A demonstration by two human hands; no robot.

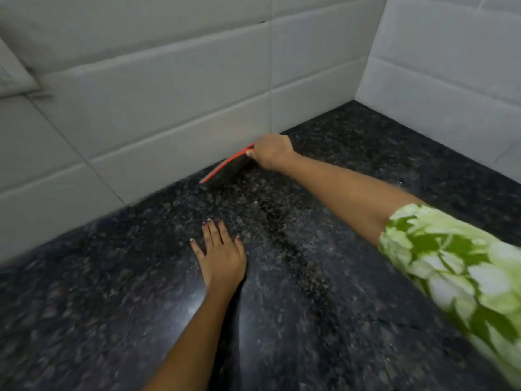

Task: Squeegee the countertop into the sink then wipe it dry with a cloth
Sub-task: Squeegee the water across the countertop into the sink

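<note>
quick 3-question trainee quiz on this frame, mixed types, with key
1. True or false: the left hand lies flat with straight fingers on the granite countertop.
2. The right hand has its grip on: A) a cloth B) the red squeegee C) a sponge
3. Fill in: the squeegee's blade sits where the countertop meets the tiled ____.

Key: 1 true; 2 B; 3 wall

two hands: left hand (221,256), right hand (272,154). one red squeegee (224,167). one dark speckled countertop (310,277). two tiled walls (169,94). one green patterned sleeve (456,277).
</note>
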